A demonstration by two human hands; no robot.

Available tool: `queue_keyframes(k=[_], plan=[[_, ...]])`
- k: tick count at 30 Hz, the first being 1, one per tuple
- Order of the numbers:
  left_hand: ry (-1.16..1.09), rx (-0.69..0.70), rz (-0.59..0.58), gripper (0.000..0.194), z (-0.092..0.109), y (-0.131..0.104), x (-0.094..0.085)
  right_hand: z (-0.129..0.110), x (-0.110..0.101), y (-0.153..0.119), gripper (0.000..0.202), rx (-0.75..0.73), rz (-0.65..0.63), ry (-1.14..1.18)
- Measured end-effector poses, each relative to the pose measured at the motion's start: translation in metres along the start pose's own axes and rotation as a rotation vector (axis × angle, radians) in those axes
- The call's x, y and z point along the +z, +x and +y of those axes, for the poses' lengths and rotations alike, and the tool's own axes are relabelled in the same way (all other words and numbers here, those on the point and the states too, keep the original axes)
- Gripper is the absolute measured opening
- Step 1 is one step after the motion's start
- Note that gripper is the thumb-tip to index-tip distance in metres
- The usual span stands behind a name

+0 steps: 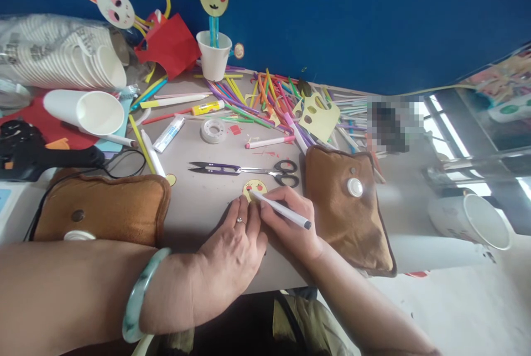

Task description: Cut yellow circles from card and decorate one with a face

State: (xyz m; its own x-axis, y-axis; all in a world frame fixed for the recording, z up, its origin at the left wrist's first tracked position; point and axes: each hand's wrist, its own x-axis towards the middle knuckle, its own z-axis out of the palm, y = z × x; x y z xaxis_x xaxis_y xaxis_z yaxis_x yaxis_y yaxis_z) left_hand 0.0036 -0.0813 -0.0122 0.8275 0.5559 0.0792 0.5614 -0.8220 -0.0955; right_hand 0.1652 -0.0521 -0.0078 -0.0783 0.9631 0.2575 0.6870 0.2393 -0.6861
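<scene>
A small yellow paper face (254, 186) with red eyes lies on the table. The outstretched fingertips of my left hand (236, 245) rest at its lower edge, pressing down and hiding part of it. My right hand (296, 223) grips a white marker pen (286, 211), its tip on the paper face and its dark end pointing right. Just beyond lies a pair of scissors (265, 170) with dark handles, beside purple thread snips (215, 167). A small yellow disc (171, 179) is farther left.
Brown cushioned pouches (108, 207) (348, 212) flank my hands. Behind are a tape roll (213, 130), a glue stick (169, 134), several coloured pipe cleaners, and a paper cup (213, 60) bearing a rabbit-eared face. Stacked cups (70, 57) and a black glue gun (45, 151) stand left.
</scene>
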Motion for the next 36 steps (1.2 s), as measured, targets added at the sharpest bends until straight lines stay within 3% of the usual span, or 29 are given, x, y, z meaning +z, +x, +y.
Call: queue_keyframes(k=[28,31,36], plan=[[0.014,-0.001,-0.041,0.056,-0.0012,0.0016,-0.0001,-0.0004,-0.0001,0.0005,0.009,0.043,0.025,-0.011],[0.011,-0.009,-0.026,0.055,-0.0009,0.0,0.0024,0.0005,-0.001,0.0001,0.009,0.032,0.075,-0.021],[0.003,-0.005,-0.004,0.052,-0.0014,-0.0011,0.0052,0.0025,-0.0039,-0.0003,0.011,0.012,0.264,-0.05]])
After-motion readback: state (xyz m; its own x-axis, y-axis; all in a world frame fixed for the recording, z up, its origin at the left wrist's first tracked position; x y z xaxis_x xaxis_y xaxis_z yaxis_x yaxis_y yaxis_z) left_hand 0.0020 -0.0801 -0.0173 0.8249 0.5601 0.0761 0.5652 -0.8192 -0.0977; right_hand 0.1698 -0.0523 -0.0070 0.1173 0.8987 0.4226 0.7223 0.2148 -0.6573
